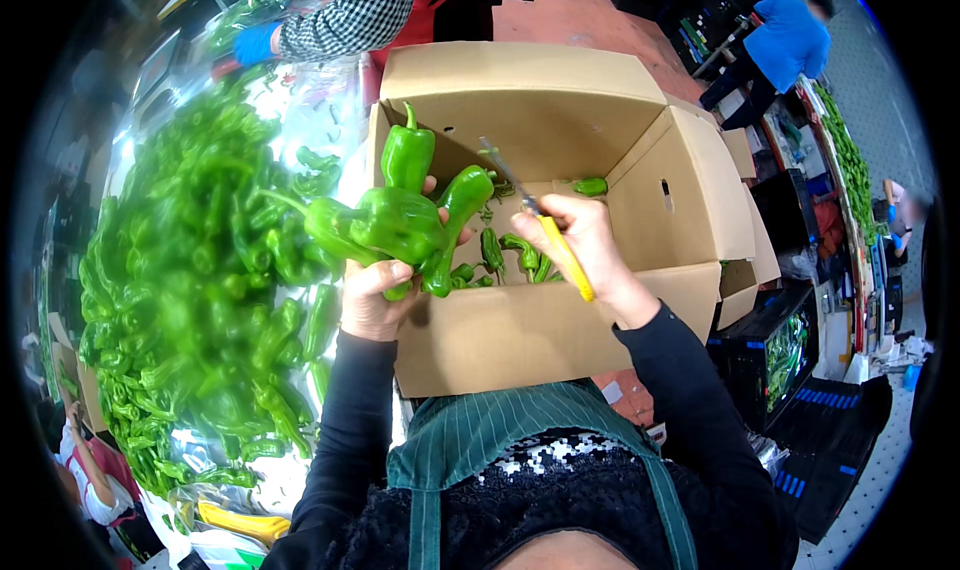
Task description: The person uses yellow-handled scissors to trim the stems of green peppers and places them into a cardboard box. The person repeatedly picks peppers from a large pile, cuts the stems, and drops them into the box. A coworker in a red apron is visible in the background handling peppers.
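Observation:
My left hand (379, 300) grips several glossy green peppers (401, 223) in a bunch over the left side of an open cardboard box (517, 337). One of them points upright with its stem on top; another stem sticks out to the left. In my right hand (581, 232) are yellow-handled snips (564, 255), their thin metal blades slanting up and left above the box. A small green piece shows near the blade tip. Down on the box floor lie a few smaller peppers (491, 251) and some loose stems; one pepper (591, 187) rests by the far right corner.
A large heap of green peppers (202, 285) covers the table to my left. Beyond it, a co-worker's blue-gloved hand (256, 43) is over plastic bags. Black crates (765, 345) stand at right. A person in blue (787, 41) is farther off. A yellow object (244, 523) lies near the table's front.

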Action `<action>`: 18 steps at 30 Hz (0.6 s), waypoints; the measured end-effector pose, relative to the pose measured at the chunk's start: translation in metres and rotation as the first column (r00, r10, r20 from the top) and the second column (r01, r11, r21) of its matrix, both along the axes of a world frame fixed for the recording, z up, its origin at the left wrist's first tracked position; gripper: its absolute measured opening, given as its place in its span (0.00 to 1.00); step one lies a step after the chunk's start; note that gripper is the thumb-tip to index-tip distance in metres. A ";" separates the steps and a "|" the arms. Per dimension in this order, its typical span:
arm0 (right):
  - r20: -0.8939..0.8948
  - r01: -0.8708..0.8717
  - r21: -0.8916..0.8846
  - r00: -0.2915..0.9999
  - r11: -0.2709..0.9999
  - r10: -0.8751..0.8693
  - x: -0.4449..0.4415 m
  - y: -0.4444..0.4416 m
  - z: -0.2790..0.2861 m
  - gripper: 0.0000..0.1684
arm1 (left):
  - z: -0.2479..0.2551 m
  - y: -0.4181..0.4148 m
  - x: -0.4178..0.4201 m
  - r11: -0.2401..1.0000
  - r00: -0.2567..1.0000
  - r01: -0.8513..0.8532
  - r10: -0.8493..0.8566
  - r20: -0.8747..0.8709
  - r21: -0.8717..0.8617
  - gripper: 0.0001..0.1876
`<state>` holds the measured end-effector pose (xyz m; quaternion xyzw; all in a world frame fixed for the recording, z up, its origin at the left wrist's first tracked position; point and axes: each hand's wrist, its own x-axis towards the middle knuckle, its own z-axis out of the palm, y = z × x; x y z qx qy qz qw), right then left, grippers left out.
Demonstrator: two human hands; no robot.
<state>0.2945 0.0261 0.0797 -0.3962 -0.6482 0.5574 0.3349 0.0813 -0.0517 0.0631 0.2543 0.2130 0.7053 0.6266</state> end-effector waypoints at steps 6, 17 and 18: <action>0.365 -0.167 0.399 0.931 0.901 0.011 0.008 0.021 0.036 0.24 | -0.007 -0.006 -0.014 0.994 0.990 0.090 -0.097 -0.103 -0.067 0.38; 0.525 -0.239 0.423 0.851 0.874 -0.021 0.003 0.047 0.037 0.22 | -0.013 0.001 -0.017 0.977 0.954 0.120 -0.163 -0.253 -0.177 0.40; 0.504 -0.214 0.469 0.862 0.857 -0.061 0.008 0.043 0.039 0.22 | -0.011 0.002 -0.014 0.976 0.966 0.051 -0.102 -0.237 -0.211 0.41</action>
